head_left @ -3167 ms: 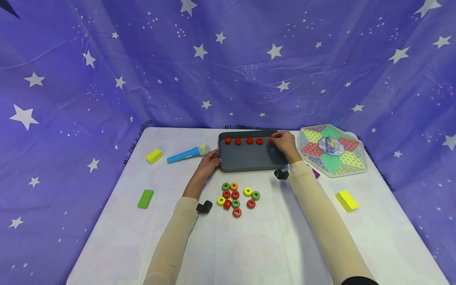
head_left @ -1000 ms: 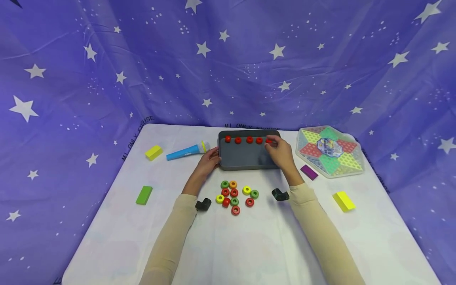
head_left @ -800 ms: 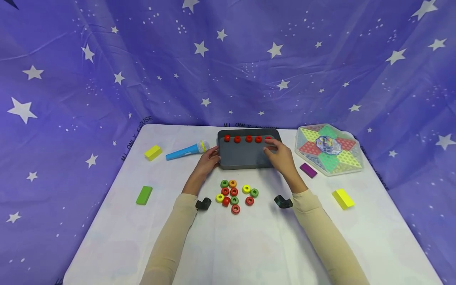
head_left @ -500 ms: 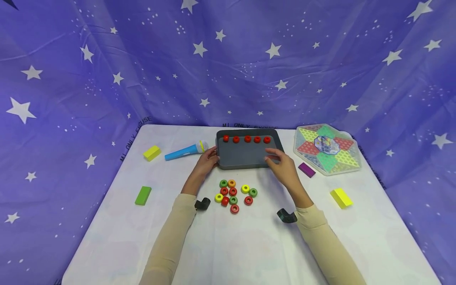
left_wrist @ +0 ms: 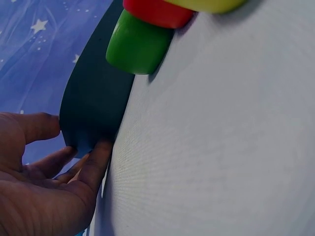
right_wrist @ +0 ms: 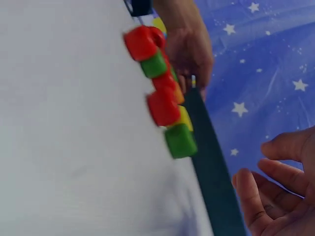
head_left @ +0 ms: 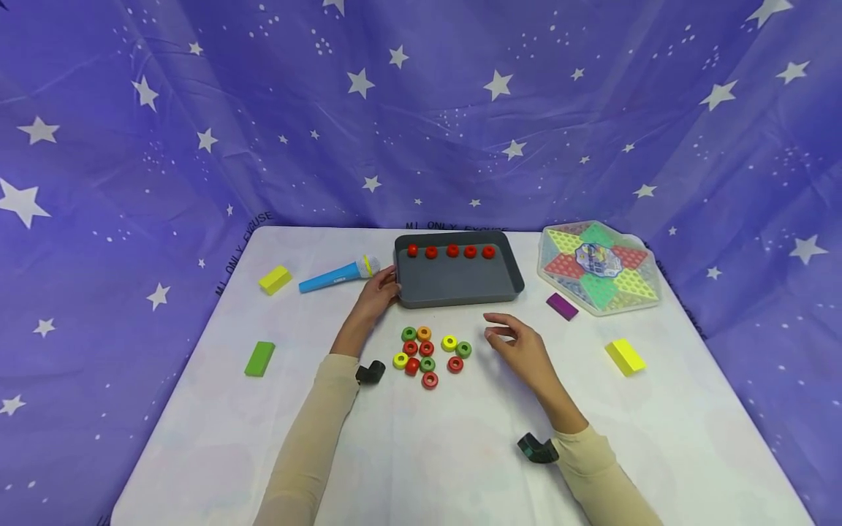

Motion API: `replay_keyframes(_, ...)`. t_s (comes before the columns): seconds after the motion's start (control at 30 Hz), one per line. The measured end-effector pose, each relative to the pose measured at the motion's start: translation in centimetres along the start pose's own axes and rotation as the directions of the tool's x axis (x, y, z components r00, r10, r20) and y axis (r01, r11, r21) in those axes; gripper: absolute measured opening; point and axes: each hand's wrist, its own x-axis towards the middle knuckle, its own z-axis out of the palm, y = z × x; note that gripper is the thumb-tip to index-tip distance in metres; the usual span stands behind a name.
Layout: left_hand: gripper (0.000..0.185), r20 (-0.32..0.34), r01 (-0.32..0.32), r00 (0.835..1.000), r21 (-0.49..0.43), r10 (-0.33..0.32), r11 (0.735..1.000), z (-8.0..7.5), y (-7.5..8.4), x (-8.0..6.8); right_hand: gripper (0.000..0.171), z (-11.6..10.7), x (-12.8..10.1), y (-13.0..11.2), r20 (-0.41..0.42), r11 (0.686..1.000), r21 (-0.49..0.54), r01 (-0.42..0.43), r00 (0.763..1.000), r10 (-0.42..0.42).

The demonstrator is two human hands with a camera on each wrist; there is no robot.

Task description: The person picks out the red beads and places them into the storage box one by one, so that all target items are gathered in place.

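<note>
The grey tray (head_left: 454,281) sat flat at the table's far middle, five red rings (head_left: 452,251) in a row along its far wall. Loose rings (head_left: 429,353), red, green, yellow and orange, lay clustered just before it.

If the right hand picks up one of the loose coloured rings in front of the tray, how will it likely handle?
The rings look like small, thick, rigid beads, so probably light and stiff enough for a fingertip pinch by the right hand. They lie flat on the table, so a push should slide them; tipped on edge, they would likely roll. Packed close, a nudge may shift neighbours.
</note>
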Motion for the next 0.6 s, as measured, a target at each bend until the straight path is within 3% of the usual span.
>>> replay_keyframes(0.37, 0.055, -0.011, -0.009, 1.000, 0.002, 0.010, 1.000, 0.1, 0.1, 0.1, 0.031, 2.3, -3.1, 0.8, 0.061, 0.994, 0.101, -0.042, 0.997, 0.036)
replay_keyframes(0.6, 0.054, 0.000, -0.027, 1.000, 0.002, 0.027, 1.000, 0.2, 0.0, 0.2, 0.030, 3.8, -3.5, 1.5, 0.067, 0.998, 0.046, 0.042, 0.997, -0.045)
